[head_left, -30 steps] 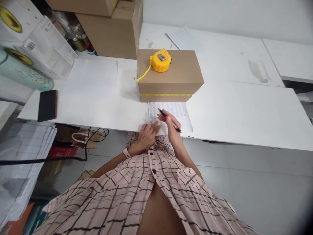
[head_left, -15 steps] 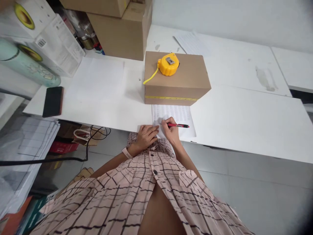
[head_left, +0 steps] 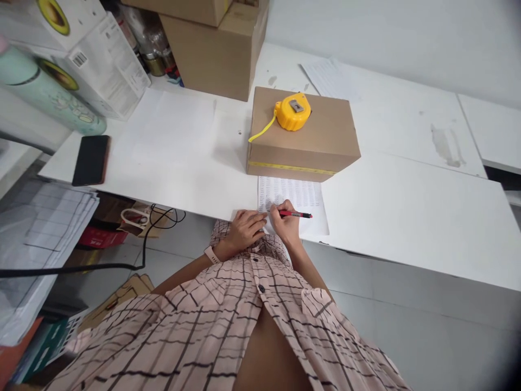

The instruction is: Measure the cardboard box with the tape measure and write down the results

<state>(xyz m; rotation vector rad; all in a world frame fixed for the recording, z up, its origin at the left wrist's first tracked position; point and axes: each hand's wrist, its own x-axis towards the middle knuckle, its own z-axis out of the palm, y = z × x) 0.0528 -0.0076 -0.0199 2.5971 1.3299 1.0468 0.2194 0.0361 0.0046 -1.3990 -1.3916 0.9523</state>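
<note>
My right hand [head_left: 288,221] grips a red and black pen [head_left: 300,215], its tip down at a printed sheet [head_left: 313,209] at the desk's front edge. Flat over the sheet's left lower corner rests my left hand [head_left: 246,227], fingers stretched out and holding nothing. Behind the sheet, touching or covering its far edge, is a closed cardboard box [head_left: 325,130] with a yellow stripe along its front. A yellow tape measure [head_left: 293,113] sits on top of the box, its yellow strap hanging to the left.
On the white desk [head_left: 407,206], a phone [head_left: 91,160] and blank white paper [head_left: 166,125] lie at left. A mint bottle [head_left: 57,98], avocado-printed boxes [head_left: 108,70] and a larger carton [head_left: 211,60] stand behind. Another printed sheet [head_left: 329,79] is by the wall. A black cable [head_left: 81,270] hangs at lower left.
The view has shifted and tilted slightly, so the desk items sit a little differently in the picture. My hands stay at the sheet, with the pen still in my right hand.
</note>
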